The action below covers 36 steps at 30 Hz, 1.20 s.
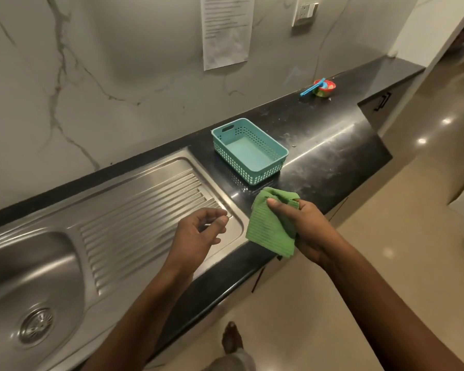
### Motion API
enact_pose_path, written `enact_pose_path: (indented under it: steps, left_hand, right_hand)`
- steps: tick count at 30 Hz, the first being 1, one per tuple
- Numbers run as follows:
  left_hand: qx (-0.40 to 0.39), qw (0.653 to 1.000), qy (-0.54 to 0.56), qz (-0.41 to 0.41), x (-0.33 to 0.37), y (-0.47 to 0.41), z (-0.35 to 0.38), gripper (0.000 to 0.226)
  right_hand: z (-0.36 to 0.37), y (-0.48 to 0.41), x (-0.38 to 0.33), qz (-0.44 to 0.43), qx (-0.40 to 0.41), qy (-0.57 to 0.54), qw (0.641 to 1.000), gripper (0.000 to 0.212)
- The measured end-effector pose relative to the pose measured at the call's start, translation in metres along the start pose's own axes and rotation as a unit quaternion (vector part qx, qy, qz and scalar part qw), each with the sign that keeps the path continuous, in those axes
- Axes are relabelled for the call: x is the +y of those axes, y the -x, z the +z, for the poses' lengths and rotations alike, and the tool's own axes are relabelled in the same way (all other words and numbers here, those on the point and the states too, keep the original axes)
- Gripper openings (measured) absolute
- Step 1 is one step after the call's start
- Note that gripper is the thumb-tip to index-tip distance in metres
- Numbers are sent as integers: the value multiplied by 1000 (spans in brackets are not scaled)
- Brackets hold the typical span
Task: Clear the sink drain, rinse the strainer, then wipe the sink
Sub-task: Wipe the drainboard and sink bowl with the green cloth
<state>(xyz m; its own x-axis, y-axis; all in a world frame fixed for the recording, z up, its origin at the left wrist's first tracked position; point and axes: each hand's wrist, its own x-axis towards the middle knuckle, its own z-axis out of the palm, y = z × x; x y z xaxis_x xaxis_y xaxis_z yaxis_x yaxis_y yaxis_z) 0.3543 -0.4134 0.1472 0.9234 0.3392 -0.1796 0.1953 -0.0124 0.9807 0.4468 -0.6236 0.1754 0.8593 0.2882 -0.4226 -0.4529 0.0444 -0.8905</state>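
A steel sink [16,266] fills the lower left, with a round metal strainer [36,326] seated in its drain. Its ribbed draining board [145,210] stretches to the right. My right hand [310,231] grips a folded green cloth [271,226] above the counter's front edge, thumb pressed on top of it. My left hand [201,234] hovers over the right end of the draining board, fingers loosely curled and apart, holding nothing.
An empty teal perforated basket [249,149] stands on the black counter [332,145] just beyond the cloth. A small red bowl with blue utensils [323,87] sits far back right. The marble wall carries a paper notice [227,30] and a socket [306,10]. My foot [232,338] is below.
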Motion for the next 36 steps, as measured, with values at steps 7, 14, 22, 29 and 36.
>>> enact_pose_path:
  steps: [7, 14, 22, 29, 36]
  left_hand:
    - [33, 999, 24, -11, 18, -64, 32, 14]
    - [70, 997, -6, -14, 34, -106, 55, 16]
    - [157, 988, -3, -8, 42, -124, 88, 19]
    - [249, 968, 26, -24, 32, -133, 117, 15]
    - [307, 950, 38, -44, 21, -129, 127, 12]
  right_hand:
    - [-23, -76, -48, 35, -56, 10, 998, 31]
    - [-36, -160, -97, 71, -58, 40, 995, 43]
    - [-39, -274, -149, 77, -93, 155, 980, 31]
    - [-15, -342, -142, 113, -169, 302, 931, 28]
    - [9, -371, -108, 151, -222, 422, 866, 33]
